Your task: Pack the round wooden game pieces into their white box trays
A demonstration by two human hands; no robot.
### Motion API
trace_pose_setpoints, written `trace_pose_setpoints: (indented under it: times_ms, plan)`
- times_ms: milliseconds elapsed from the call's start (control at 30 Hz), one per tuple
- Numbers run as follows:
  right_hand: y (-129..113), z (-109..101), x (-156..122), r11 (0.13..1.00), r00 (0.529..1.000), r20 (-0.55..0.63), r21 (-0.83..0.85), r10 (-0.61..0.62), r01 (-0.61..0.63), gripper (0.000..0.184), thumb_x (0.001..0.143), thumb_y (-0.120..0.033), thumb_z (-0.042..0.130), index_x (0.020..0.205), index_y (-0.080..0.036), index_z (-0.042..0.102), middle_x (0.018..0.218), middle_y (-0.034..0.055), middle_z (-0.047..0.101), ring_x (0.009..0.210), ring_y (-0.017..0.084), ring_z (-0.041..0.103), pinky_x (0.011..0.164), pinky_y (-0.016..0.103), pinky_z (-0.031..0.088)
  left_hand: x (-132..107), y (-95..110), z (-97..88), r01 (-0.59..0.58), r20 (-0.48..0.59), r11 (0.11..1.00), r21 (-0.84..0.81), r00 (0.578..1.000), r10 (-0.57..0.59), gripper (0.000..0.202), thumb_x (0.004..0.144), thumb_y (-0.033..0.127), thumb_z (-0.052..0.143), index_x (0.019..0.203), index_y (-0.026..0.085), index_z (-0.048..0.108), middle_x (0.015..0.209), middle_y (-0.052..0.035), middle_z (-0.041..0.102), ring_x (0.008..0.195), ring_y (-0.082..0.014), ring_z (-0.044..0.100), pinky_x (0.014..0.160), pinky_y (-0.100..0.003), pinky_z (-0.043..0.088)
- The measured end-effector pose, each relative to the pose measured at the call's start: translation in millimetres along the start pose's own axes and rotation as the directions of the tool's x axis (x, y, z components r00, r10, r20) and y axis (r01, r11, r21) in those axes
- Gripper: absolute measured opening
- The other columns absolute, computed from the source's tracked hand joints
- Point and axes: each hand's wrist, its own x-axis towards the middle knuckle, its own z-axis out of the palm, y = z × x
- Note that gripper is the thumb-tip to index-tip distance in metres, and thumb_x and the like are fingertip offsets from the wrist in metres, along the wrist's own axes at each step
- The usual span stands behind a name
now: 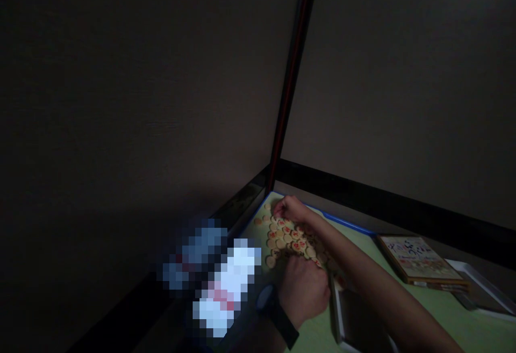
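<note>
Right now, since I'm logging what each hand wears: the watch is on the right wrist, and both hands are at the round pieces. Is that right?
Not quite: the head view shows the watch on the wrist of the left hand, not the right. Both hands are at the round pieces, as you say.

Dim walls [395,100], dark corner post [293,79], black trim [363,195], blue-edged green tabletop [453,316]

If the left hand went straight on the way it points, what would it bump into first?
Probably the round pieces just beyond the left hand; in this dim light, it may already be touching the nearest ones.
</note>
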Motion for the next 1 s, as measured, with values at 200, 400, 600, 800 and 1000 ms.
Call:
trace_pose_setpoints:
  times_ms: [200,400,600,800,1000]
  plan:
    - [-10.6,-3.2,-13.2,0.997,0.999,0.011,-0.067,-0.044,0.044,0.033,0.069,0.003,0.053,0.083,-0.015,0.077,0.080,0.0031,0.076,0.075,0.014,0.069,0.068,0.019,0.046,-1.1,1.4,-2.3,0.001,0.012,1.000,-0.005,1.000,-0.001,0.028,0.087,0.025,0.050,0.091,0.010,0.074,0.084,-0.0156,0.072,0.088,-0.0278,0.067,0.080,-0.041,0.050]
    - [-38.8,-3.3,-26.7,0.974,0.985,0.110,-0.175,-0.129,0.147,0.026,0.076,-0.008,0.058,0.092,-0.018,0.076,0.093,0.0075,0.075,0.089,0.020,0.068,0.075,0.025,0.047,-1.8,-0.9,1.9,0.007,-0.051,1.000,0.000,0.999,-0.007,0.028,0.087,0.026,0.049,0.088,0.012,0.074,0.083,-0.0141,0.072,0.086,-0.0271,0.066,0.078,-0.040,0.049]
    - [-51.5,-0.2,-29.3,0.953,0.989,0.114,-0.279,-0.089,0.118,0.026,0.081,-0.007,0.051,0.092,-0.012,0.074,0.101,0.0167,0.072,0.093,0.025,0.067,0.079,0.031,0.048,-2.0,-2.6,3.3,0.016,-0.050,1.000,0.012,0.999,-0.016,0.030,0.087,0.027,0.048,0.088,0.013,0.074,0.084,-0.0141,0.072,0.085,-0.0277,0.066,0.077,-0.041,0.049]
    - [-48.0,-4.9,-27.9,0.974,0.992,0.109,-0.207,-0.066,0.088,0.032,0.076,0.002,0.053,0.090,-0.015,0.076,0.092,0.0094,0.075,0.086,0.021,0.068,0.076,0.025,0.049,-1.3,-1.8,1.0,-0.002,-0.021,1.000,-0.003,1.000,0.002,0.030,0.086,0.027,0.049,0.090,0.011,0.074,0.084,-0.0158,0.072,0.086,-0.0289,0.066,0.078,-0.041,0.049]
    - [-27.0,-10.0,-22.2,0.997,0.995,0.098,-0.060,-0.032,0.038,0.038,0.069,0.002,0.056,0.093,-0.017,0.078,0.088,0.0033,0.077,0.082,0.017,0.070,0.071,0.020,0.048,-0.1,-2.8,1.1,0.007,-0.022,1.000,0.000,1.000,-0.007,0.030,0.086,0.027,0.049,0.090,0.011,0.074,0.086,-0.0159,0.072,0.087,-0.0291,0.067,0.079,-0.042,0.050]
